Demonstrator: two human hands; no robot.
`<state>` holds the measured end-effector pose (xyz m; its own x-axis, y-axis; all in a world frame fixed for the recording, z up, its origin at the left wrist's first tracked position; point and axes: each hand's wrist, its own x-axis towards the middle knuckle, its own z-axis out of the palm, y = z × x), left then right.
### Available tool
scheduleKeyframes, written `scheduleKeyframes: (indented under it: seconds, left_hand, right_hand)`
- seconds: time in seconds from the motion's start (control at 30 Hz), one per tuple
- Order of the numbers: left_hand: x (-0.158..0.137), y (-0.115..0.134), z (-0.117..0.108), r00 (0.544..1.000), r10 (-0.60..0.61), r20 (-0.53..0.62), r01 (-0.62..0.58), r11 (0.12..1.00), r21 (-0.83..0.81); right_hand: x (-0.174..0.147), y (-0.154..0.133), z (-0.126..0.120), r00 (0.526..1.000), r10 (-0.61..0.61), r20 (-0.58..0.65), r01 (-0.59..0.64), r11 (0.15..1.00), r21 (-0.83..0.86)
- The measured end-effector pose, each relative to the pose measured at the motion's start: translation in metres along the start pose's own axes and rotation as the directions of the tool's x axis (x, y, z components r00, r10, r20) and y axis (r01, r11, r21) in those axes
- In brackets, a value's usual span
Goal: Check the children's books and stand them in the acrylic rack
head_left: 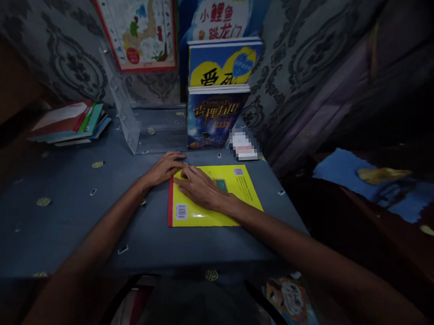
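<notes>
A yellow book (pixel 205 217) with a red spine lies flat on the table, its barcode side facing up. My left hand (pixel 162 169) rests at its upper left corner, fingers stretched out along the top edge. Across the upper left part of the cover lies my right hand (pixel 202 186), palm down, its fingers extended and slightly bent, with the tips close to my left hand. Neither hand is wrapped round anything. Part of the cover is hidden under my right hand and forearm.
Behind the book, a clear acrylic rack (pixel 121 102) holds a dark blue book (pixel 214 116), a blue-and-yellow book (pixel 226 60) and others. A stack of books (pixel 71 122) sits at the left. A blurred-out white item (pixel 244 144) lies right of the rack. Blue cloth (pixel 334 171) lies beyond the table's right edge.
</notes>
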<state>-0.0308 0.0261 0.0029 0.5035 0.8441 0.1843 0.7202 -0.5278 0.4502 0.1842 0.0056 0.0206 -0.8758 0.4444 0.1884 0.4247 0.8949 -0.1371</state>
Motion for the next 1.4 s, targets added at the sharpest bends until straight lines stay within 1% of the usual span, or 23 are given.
scheduleKeyframes:
  seconds: [0.1, 0.2, 0.3, 0.4, 0.47, 0.63, 0.73, 0.8, 0.9, 1.03, 1.13, 1.23, 1.3, 1.4]
  left_hand:
    - [-0.001, -0.002, 0.0, 1.0, 0.008, 0.001, -0.008, 1.0, -0.012]
    - [-0.002, -0.004, 0.003, 1.0, 0.016, -0.023, -0.016, 1.0, -0.009]
    - [-0.002, -0.007, 0.007, 0.999, 0.025, -0.043, -0.025, 1.0, 0.003]
    - [-0.002, -0.008, 0.009, 0.998, 0.028, -0.049, -0.027, 0.999, 0.019]
    - [-0.002, -0.006, 0.009, 0.998, 0.037, -0.052, -0.035, 0.999, 0.031]
    - [-0.005, -0.004, 0.01, 0.994, 0.072, -0.084, -0.066, 0.995, 0.076]
    - [-0.007, -0.006, 0.015, 0.987, 0.094, -0.127, -0.08, 0.99, 0.116]
    - [-0.007, -0.007, 0.018, 0.983, 0.106, -0.151, -0.085, 0.987, 0.138]
    - [-0.007, -0.008, 0.02, 0.981, 0.118, -0.156, -0.092, 0.983, 0.161]
    - [-0.007, -0.009, 0.019, 0.981, 0.127, -0.145, -0.099, 0.977, 0.191]
    - [-0.007, -0.009, 0.019, 0.982, 0.125, -0.141, -0.094, 0.974, 0.205]
    - [-0.008, -0.007, 0.019, 0.983, 0.118, -0.142, -0.084, 0.97, 0.229]
    - [-0.009, -0.003, 0.018, 0.984, 0.11, -0.138, -0.073, 0.965, 0.253]
    - [-0.009, 0.01, 0.016, 0.989, 0.07, -0.132, -0.026, 0.951, 0.31]
  right_hand:
    - [0.002, -0.008, 0.009, 0.998, -0.045, -0.041, 0.047, 0.998, 0.052]
    - [-0.015, -0.021, 0.01, 0.993, -0.109, -0.053, 0.113, 0.989, 0.096]
    - [-0.037, -0.043, 0.007, 0.985, -0.161, -0.056, 0.167, 0.979, 0.117]
    - [-0.054, -0.065, 0.008, 0.986, -0.155, -0.057, 0.16, 0.981, 0.105]
    - [-0.059, -0.073, 0.009, 0.988, -0.144, -0.049, 0.148, 0.986, 0.082]
    - [-0.06, -0.076, 0.007, 0.991, -0.131, 0.003, 0.13, 0.989, 0.065]
    - [-0.064, -0.07, 0.001, 0.991, -0.133, 0.032, 0.127, 0.982, 0.141]
    - [-0.072, -0.063, -0.004, 0.993, -0.113, 0.032, 0.104, 0.973, 0.206]
    - [-0.089, -0.047, -0.01, 1.0, -0.009, 0.022, 0.004, 0.972, 0.236]
    - [-0.111, -0.016, -0.015, 0.987, 0.162, 0.017, -0.163, 0.972, 0.172]
    - [-0.121, 0.01, -0.015, 0.957, 0.289, -0.03, -0.284, 0.953, 0.104]
    - [-0.125, 0.034, -0.013, 0.903, 0.419, -0.094, -0.417, 0.908, 0.039]
    - [-0.124, 0.044, -0.012, 0.87, 0.476, -0.127, -0.478, 0.878, 0.013]
    - [-0.121, 0.05, -0.011, 0.838, 0.525, -0.149, -0.531, 0.847, -0.002]
